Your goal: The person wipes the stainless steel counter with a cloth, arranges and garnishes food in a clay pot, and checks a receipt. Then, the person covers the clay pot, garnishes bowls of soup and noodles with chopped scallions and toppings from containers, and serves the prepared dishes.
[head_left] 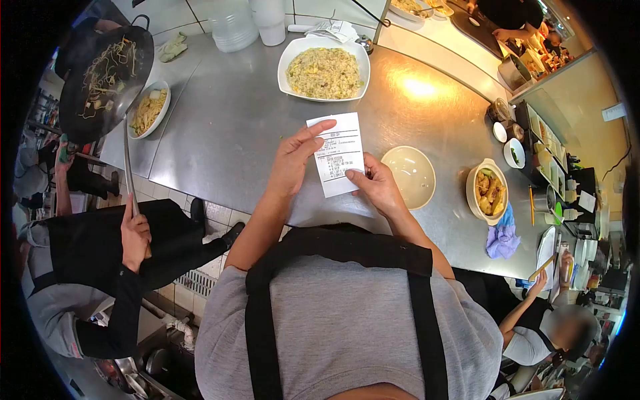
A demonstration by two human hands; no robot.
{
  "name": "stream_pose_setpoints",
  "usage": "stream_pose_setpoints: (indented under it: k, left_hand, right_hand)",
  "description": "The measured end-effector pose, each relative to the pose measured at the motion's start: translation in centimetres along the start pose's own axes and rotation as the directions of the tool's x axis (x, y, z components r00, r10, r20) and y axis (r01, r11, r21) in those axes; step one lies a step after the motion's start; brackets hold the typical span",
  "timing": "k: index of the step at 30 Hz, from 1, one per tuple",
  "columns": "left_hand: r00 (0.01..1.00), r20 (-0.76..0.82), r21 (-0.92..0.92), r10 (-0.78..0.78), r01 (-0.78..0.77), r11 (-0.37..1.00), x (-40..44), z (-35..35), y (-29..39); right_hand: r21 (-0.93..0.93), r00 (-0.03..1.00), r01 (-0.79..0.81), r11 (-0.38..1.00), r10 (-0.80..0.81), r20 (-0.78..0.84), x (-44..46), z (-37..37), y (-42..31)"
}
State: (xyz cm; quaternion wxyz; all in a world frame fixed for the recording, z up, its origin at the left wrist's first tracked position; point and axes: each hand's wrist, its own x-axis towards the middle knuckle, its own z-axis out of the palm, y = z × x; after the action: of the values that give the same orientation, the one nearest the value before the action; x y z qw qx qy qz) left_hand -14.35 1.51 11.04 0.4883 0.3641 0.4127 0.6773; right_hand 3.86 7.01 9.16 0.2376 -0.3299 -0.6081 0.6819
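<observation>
A white printed receipt (pixel 340 150) is held up over the steel counter. My right hand (pixel 381 183) pinches its lower right edge, thumb on the front. At the slip's upper left, my left hand (pixel 297 157) touches the paper with its fingers extended. Beyond the paper stands a square white dish (pixel 324 68) of fried rice. Just right of my right hand is an empty cream bowl (pixel 410 177).
At the left a co-worker's hand (pixel 135 233) holds a long ladle by a wok (pixel 107 83) of noodles, near an oval noodle dish (pixel 148 110). Right: a casserole of food (pixel 487 191), a purple cloth (pixel 503 241), small bowls and another person (pixel 533 320). Plastic containers (pixel 233 27) stand behind.
</observation>
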Motion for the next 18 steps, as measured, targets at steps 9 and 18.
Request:
stream_pose_setpoints:
  k: [9,18]
  left_hand:
    - [0.998,-0.014,-0.093,-0.065,0.064,0.994,-0.15,-0.05,0.18]
    - [0.999,-0.009,-0.066,-0.031,0.03,0.997,-0.12,-0.05,0.15]
  right_hand:
    - [0.012,1.0,0.009,1.0,-0.009,0.014,0.0,0.15,0.17]
    - [0.034,1.0,-0.001,0.999,0.001,0.015,-0.07,0.24,0.32]
